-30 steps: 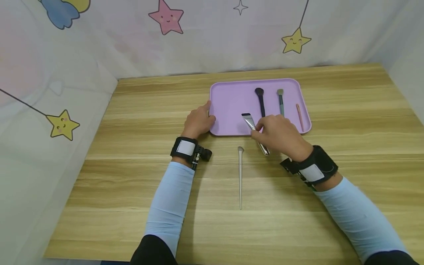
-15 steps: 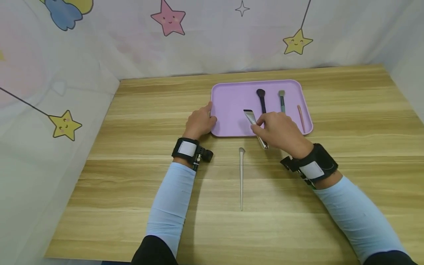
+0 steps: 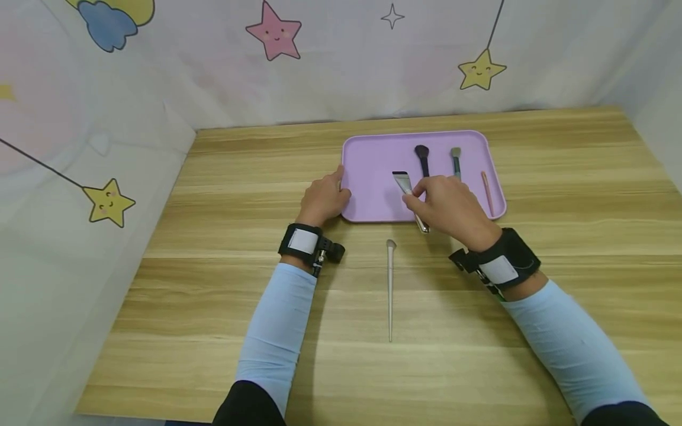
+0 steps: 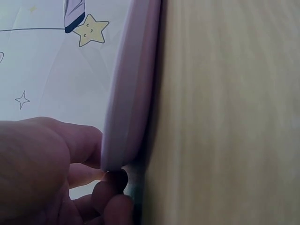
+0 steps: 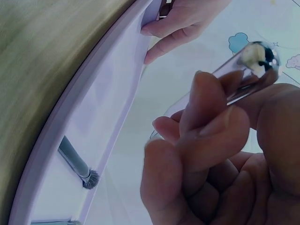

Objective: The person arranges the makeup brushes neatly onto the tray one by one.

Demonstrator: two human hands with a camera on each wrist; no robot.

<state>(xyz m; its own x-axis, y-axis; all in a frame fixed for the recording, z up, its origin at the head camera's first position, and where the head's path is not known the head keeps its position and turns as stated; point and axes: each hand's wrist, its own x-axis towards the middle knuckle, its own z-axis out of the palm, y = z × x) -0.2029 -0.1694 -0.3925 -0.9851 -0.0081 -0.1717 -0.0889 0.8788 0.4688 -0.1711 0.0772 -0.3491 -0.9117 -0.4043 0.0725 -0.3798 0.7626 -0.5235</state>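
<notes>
Our right fingers (image 5: 206, 103) pinch the shiny brush (image 3: 405, 185), probably light, slippery and best held mid-handle, while our left fingers (image 4: 84, 140) grip the tray (image 3: 373, 171).

We are looking over the silver brush (image 3: 404, 184), the purple tray (image 3: 373, 177), the white patches (image 3: 303, 241) on the wrist straps (image 3: 519, 248) and the star-printed backdrop (image 3: 346, 77), and we are finding no readable words, brands, numbers or signs.
</notes>
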